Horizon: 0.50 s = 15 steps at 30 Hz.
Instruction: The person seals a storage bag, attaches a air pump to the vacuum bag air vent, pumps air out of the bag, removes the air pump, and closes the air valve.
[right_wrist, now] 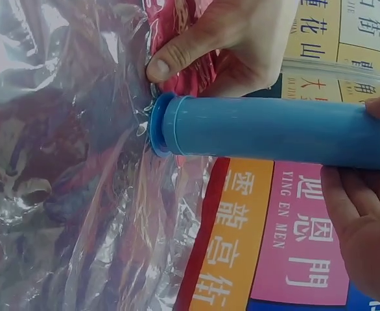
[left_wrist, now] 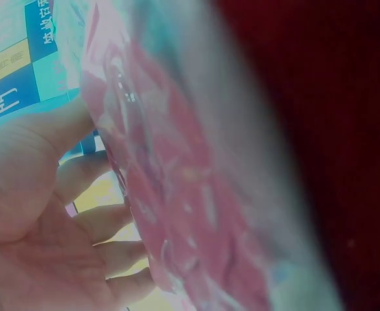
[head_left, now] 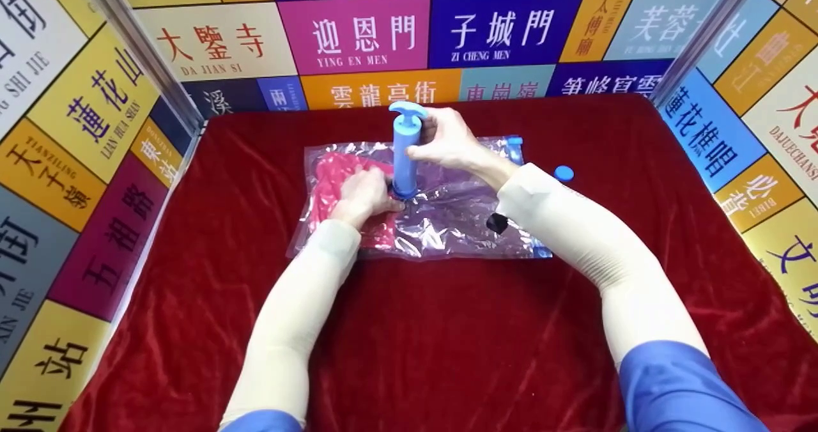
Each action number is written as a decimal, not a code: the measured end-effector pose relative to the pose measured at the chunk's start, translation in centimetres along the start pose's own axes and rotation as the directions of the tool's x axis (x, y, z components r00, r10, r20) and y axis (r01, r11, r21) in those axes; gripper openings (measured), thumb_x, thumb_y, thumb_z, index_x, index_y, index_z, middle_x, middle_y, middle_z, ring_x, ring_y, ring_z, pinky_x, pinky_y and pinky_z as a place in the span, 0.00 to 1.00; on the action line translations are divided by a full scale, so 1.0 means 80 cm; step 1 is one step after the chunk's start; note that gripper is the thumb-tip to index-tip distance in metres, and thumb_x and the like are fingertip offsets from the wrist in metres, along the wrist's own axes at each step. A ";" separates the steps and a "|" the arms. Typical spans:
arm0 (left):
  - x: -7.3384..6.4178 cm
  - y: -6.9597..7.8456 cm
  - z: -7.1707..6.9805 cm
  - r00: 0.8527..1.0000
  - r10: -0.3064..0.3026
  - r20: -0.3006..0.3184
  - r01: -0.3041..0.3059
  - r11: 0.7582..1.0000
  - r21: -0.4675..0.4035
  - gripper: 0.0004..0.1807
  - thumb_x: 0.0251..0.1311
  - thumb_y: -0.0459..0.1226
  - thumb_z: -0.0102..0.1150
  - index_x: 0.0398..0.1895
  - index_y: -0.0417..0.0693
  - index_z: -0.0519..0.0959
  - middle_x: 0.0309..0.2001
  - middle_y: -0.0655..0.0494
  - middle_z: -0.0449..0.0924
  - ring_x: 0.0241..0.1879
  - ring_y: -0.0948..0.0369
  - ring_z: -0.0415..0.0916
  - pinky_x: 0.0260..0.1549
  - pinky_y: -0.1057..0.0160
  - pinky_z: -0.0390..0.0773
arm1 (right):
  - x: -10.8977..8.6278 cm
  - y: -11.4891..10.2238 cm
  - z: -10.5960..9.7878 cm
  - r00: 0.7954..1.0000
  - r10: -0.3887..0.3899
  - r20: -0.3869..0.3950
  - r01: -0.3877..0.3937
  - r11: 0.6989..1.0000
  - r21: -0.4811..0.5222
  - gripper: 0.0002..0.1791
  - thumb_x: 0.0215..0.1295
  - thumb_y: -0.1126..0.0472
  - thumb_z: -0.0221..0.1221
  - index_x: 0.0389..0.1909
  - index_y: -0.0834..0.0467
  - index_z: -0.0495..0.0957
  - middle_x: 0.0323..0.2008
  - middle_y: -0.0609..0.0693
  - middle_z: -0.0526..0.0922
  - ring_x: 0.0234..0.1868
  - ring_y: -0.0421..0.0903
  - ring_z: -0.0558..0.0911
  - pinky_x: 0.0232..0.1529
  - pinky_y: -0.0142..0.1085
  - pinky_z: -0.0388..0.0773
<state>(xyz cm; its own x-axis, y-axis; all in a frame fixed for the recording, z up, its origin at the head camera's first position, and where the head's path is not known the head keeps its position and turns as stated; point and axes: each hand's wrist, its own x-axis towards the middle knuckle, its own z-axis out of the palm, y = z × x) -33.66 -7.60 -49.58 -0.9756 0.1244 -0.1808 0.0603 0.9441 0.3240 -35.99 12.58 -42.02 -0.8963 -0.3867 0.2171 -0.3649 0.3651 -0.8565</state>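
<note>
A clear plastic vacuum storage bag point(head_left: 466, 227) lies flat, with folded pink cloth point(head_left: 339, 170) in its left half. On the bag stands a blue hand pump point(head_left: 404, 154), upright, its base at the cloth's edge and its curved handle on top. My right hand point(head_left: 445, 139) grips the upper barrel between thumb and fingers, seen also in the right wrist view. Beside the pump's base, my left hand point(head_left: 364, 195) presses on the bag over the cloth, thumb by the base. In the left wrist view its fingers point(left_wrist: 115, 223) reach out fairly straight against the plastic.
A round blue cap point(head_left: 563, 174) lies right of the bag on the dark red velvet cloth point(head_left: 447, 336) covering the table. Blue pieces point(head_left: 514, 140) show along the bag's right end. Panels with printed characters point(head_left: 358, 32) wall in the back and both sides.
</note>
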 end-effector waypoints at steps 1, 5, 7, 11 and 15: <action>0.000 0.000 0.000 1.000 0.001 -0.001 -0.001 1.000 0.000 0.37 0.54 0.58 0.87 0.69 0.64 0.87 0.73 0.37 0.84 0.71 0.38 0.81 0.70 0.37 0.83 | 0.000 -0.001 0.001 1.000 0.000 -0.011 0.000 1.000 -0.023 0.41 0.58 0.66 0.78 0.75 0.46 0.82 0.56 0.57 0.95 0.51 0.51 0.95 0.55 0.38 0.93; 0.001 0.000 0.000 1.000 0.002 0.000 -0.002 1.000 -0.004 0.37 0.54 0.57 0.87 0.69 0.64 0.88 0.71 0.38 0.85 0.68 0.38 0.83 0.68 0.37 0.85 | -0.002 -0.006 0.009 0.990 0.012 -0.139 -0.041 0.978 -0.204 0.42 0.52 0.47 0.87 0.69 0.46 0.83 0.55 0.52 0.94 0.52 0.49 0.92 0.57 0.40 0.89; 0.002 0.000 0.000 1.000 0.004 0.000 -0.004 1.000 -0.004 0.37 0.54 0.57 0.87 0.68 0.64 0.88 0.70 0.40 0.86 0.69 0.39 0.82 0.69 0.37 0.84 | -0.003 -0.008 0.013 0.978 0.020 -0.207 -0.078 0.959 -0.274 0.42 0.48 0.38 0.88 0.62 0.49 0.83 0.53 0.50 0.94 0.50 0.48 0.90 0.55 0.41 0.87; 0.001 0.000 0.000 1.000 0.008 0.001 -0.008 1.000 0.004 0.37 0.54 0.58 0.87 0.68 0.62 0.88 0.69 0.40 0.87 0.68 0.40 0.82 0.69 0.37 0.84 | -0.005 -0.010 0.014 0.970 0.027 -0.243 -0.095 0.958 -0.271 0.39 0.48 0.38 0.88 0.54 0.53 0.83 0.46 0.51 0.94 0.45 0.47 0.90 0.50 0.40 0.88; 0.000 -0.001 -0.001 1.000 0.007 -0.006 -0.007 1.000 0.007 0.38 0.53 0.58 0.87 0.68 0.61 0.88 0.68 0.39 0.87 0.67 0.40 0.83 0.68 0.38 0.84 | -0.005 -0.010 0.009 0.975 0.039 -0.218 -0.083 0.978 -0.193 0.33 0.49 0.46 0.89 0.52 0.53 0.85 0.45 0.52 0.96 0.42 0.46 0.93 0.48 0.37 0.91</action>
<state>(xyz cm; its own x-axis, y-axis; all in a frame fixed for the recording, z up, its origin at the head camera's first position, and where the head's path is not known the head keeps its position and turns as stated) -33.69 -7.68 -49.54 -0.9764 0.1293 -0.1728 0.0687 0.9453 0.3189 -35.18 11.85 -41.78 -0.9433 -0.1781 0.2801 -0.3315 0.5527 -0.7646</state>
